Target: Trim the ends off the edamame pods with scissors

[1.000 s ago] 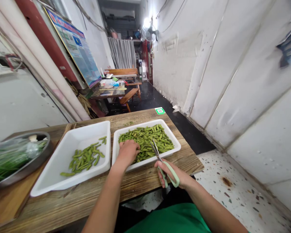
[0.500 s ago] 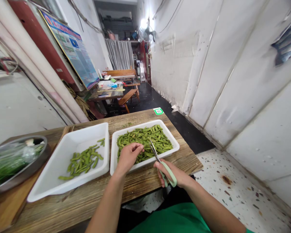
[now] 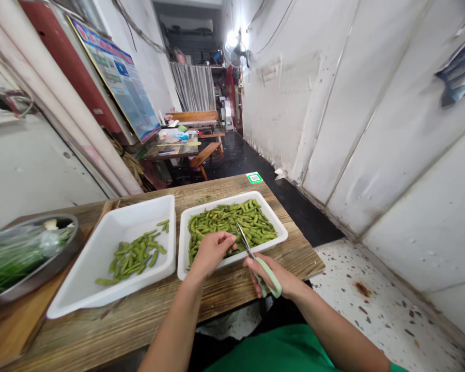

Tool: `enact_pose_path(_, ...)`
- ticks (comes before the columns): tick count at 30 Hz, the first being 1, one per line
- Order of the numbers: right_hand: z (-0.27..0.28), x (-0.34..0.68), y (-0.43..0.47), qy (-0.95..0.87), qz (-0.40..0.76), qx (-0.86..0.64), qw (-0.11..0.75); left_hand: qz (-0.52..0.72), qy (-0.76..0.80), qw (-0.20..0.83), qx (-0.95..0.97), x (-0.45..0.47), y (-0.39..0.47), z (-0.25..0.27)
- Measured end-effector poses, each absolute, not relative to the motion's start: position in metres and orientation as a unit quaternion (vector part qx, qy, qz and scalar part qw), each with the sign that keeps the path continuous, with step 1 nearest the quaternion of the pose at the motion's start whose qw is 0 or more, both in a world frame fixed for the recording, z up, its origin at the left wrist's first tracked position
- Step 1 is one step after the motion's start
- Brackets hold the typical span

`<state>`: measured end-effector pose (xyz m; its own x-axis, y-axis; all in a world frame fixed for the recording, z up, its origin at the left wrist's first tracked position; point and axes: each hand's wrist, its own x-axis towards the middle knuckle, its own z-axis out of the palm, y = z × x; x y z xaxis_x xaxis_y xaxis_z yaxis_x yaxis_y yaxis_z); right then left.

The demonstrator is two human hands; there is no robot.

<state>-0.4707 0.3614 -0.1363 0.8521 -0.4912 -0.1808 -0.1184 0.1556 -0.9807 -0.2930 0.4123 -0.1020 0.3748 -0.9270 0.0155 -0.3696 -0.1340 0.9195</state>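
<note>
My right hand grips a pair of scissors by their pale green handles, with the slightly parted blades pointing up and away over the pods. Close to the blades, the fingers of my left hand are pinched together on an edamame pod, mostly hidden by the fingers. Beneath both hands, a white tray is full of green edamame pods. To its left, a second white tray holds a smaller heap of pods, with a few apart near its right wall.
The trays stand on a wooden table. At far left, a metal bowl holds bagged green vegetables. A green QR card lies at the table's far corner, and small scraps lie behind the full tray. Another table stands beyond.
My left hand has moved slightly right, closer to the scissor blades. The right hand and scissors have barely shifted, and the view has moved a little.
</note>
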Motion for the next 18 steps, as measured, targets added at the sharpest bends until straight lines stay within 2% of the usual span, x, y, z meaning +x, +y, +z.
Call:
enact_pose_path(9,-0.1323,-0.4673,0.3607,0.286,-0.139,-0.634,0.705,-0.359,-0.444,0.469,0.673,-0.2914,0.4131,-0.099)
enact_pose_path(16,-0.1387,-0.4663,0.3637,0.23,-0.132,-0.589,0.763,-0.476,-0.258,0.653,0.53,-0.2899,0.409,-0.1006)
enact_pose_path(18,-0.1374,-0.4668,0.3654,0.219,-0.131,-0.593,0.764,-0.475,-0.224,0.687,0.502,-0.2899,0.4079,-0.1006)
